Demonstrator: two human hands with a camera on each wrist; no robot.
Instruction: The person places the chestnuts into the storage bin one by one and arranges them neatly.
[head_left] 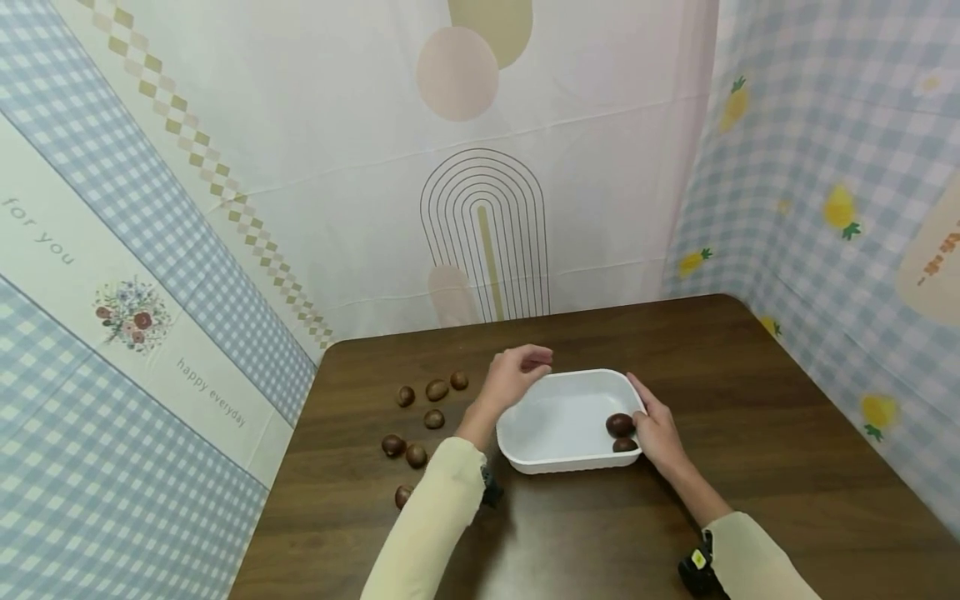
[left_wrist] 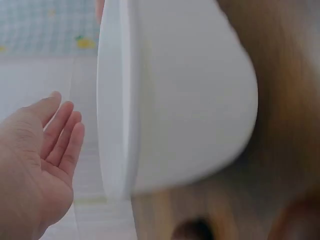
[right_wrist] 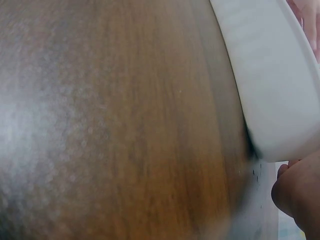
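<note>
A white rectangular dish (head_left: 558,417) with rounded corners is at the middle of the wooden table. Two glossy brown nuts (head_left: 619,425), which look like chestnuts, lie in its right end. My right hand (head_left: 658,432) grips the dish's right end, thumb over the rim. Above the dish's left back corner is my left hand (head_left: 513,379), its fingers loosely bent and nothing in them. The left wrist view shows that left hand (left_wrist: 47,155) apart from the dish's side (left_wrist: 195,95), palm in sight. In the right wrist view, part of the right hand (right_wrist: 302,192) shows below the dish (right_wrist: 275,85).
Several more brown nuts (head_left: 437,390) are scattered on the table (head_left: 570,542) left of the dish, one partly behind the left sleeve (head_left: 435,521). Patterned cloths (head_left: 600,208) hang along the table's back and sides.
</note>
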